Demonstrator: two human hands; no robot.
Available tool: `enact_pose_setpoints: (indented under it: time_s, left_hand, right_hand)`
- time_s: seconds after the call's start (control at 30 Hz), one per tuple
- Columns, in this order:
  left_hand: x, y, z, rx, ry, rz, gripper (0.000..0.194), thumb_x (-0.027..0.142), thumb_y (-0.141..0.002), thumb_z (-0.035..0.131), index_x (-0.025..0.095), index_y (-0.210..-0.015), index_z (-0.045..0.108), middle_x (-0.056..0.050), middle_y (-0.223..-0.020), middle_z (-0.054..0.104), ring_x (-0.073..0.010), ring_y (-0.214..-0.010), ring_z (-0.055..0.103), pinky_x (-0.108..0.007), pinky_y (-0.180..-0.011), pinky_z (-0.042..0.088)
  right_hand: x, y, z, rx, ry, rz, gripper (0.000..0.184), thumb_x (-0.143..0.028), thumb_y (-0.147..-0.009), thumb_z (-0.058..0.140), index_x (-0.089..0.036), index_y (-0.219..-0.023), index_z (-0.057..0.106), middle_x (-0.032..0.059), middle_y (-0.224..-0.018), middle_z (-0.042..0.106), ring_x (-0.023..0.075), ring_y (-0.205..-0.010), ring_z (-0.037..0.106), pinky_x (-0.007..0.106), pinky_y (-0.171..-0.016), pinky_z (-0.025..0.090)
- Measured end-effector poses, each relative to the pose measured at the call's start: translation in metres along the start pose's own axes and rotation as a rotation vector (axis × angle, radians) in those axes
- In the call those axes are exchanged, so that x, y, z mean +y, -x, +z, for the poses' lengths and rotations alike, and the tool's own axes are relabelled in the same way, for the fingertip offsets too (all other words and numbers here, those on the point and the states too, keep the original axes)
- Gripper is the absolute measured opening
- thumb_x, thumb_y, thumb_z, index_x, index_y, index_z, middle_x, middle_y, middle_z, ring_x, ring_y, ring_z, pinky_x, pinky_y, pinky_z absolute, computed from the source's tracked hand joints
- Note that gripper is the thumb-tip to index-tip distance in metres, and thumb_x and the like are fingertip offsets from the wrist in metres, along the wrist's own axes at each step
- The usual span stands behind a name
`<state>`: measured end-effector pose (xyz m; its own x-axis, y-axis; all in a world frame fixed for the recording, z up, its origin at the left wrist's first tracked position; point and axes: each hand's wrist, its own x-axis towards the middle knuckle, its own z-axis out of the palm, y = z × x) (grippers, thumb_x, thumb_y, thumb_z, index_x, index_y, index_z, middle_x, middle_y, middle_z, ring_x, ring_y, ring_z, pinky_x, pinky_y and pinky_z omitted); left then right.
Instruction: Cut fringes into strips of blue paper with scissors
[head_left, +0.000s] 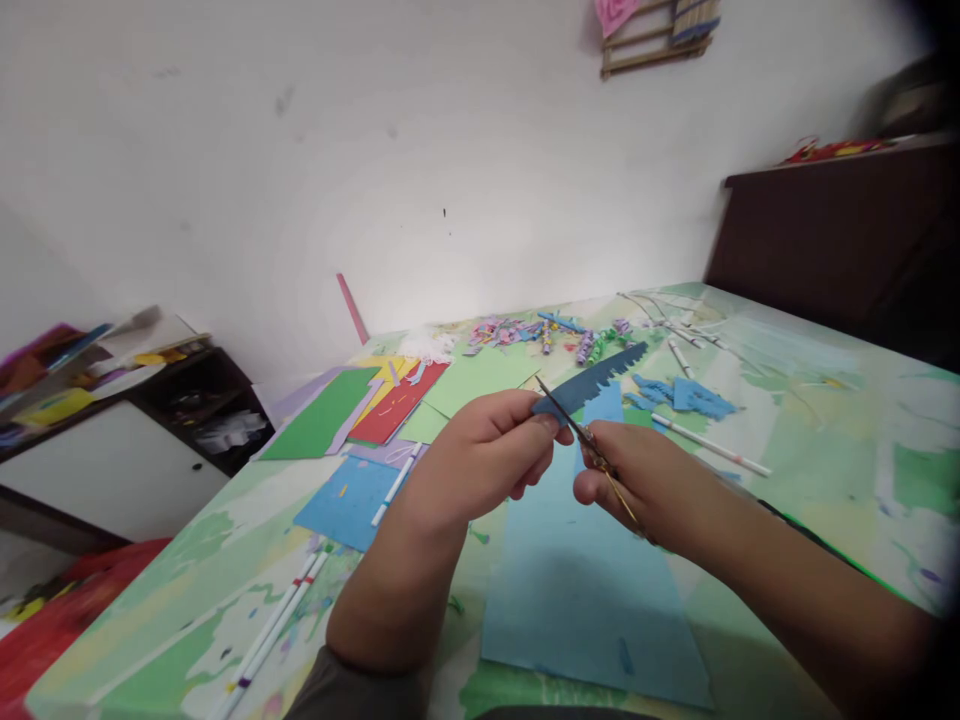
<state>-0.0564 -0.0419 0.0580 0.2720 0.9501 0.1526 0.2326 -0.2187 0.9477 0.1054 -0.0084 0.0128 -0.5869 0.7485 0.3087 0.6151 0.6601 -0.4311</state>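
Note:
Pinched in my left hand [499, 445] is one end of a blue paper strip [596, 378]; its lower edge is cut into a ragged fringe that points away to the upper right. My right hand [649, 480] grips a pair of scissors [592, 450] by golden handles. Their dark blades reach up to the left and meet the strip right by my left fingertips. Below both hands a light blue paper sheet [585, 590] lies flat on the table. Just beyond my right hand are fringed blue paper pieces [697, 397].
Curled and shredded paper bits [510, 332] lie towards the wall. Left of my hands are a green sheet [326, 410], a red sheet [401, 405] and a blue sheet [337, 500]. White paper-wrapped sticks [274, 625] lie at the left front. A dark cabinet [832, 240] stands at the right.

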Motion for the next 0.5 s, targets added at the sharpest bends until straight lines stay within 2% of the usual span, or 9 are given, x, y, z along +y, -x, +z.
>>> enact_pose_setpoints:
  time_s: [0.1,0.23,0.3,0.4,0.5]
  left_hand:
    - [0.0022,0.0030,0.0039,0.105,-0.087,0.032,0.018,0.023,-0.080,0.042,0.016,-0.066,0.050,0.008,-0.042,0.039,-0.0039,-0.038,0.035,-0.017,-0.040,0.030]
    - [0.0028,0.0032,0.0046,0.116,-0.296,0.075,0.020,0.024,-0.083,0.038,0.018,-0.066,0.048,0.007,-0.044,0.042,-0.0062,-0.040,0.039,-0.019,-0.043,0.031]
    - [0.0016,0.0025,0.0054,0.147,-0.451,0.126,0.022,0.023,-0.083,0.037,0.018,-0.064,0.047,0.006,-0.047,0.044,-0.0076,-0.044,0.041,-0.021,-0.046,0.032]
    - [-0.0018,0.0023,0.0086,0.257,-0.635,0.218,0.025,0.025,-0.084,0.038,0.018,-0.061,0.045,0.004,-0.052,0.046,-0.0090,-0.049,0.042,-0.022,-0.050,0.031]
    - [-0.0046,0.0031,0.0110,0.257,-0.694,0.252,0.022,0.026,-0.084,0.038,0.018,-0.067,0.050,0.002,-0.059,0.051,-0.0107,-0.056,0.046,-0.023,-0.054,0.033]
  right_hand:
    - [0.0013,0.0005,0.0021,0.026,-0.041,-0.036,0.068,-0.078,-0.070,0.003,-0.021,-0.064,0.039,0.0018,-0.056,0.046,0.0130,-0.047,0.039,0.025,-0.044,0.026]
    - [0.0012,0.0024,0.0024,0.038,-0.055,-0.039,0.070,-0.077,-0.070,0.002,-0.020,-0.067,0.042,0.0036,-0.060,0.050,0.0138,-0.049,0.041,0.027,-0.046,0.028]
    - [0.0007,0.0035,0.0017,0.036,-0.037,-0.028,0.068,-0.077,-0.072,0.005,-0.020,-0.067,0.042,0.0039,-0.061,0.050,0.0144,-0.050,0.041,0.028,-0.047,0.028]
    - [0.0002,0.0044,0.0008,0.037,-0.017,-0.023,0.063,-0.074,-0.074,0.010,-0.020,-0.067,0.041,0.0035,-0.060,0.050,0.0142,-0.049,0.039,0.028,-0.047,0.028]
    - [-0.0002,0.0046,-0.0001,0.040,-0.038,-0.051,0.060,-0.072,-0.076,0.012,-0.020,-0.065,0.040,0.0026,-0.059,0.048,0.0133,-0.049,0.039,0.028,-0.047,0.027]
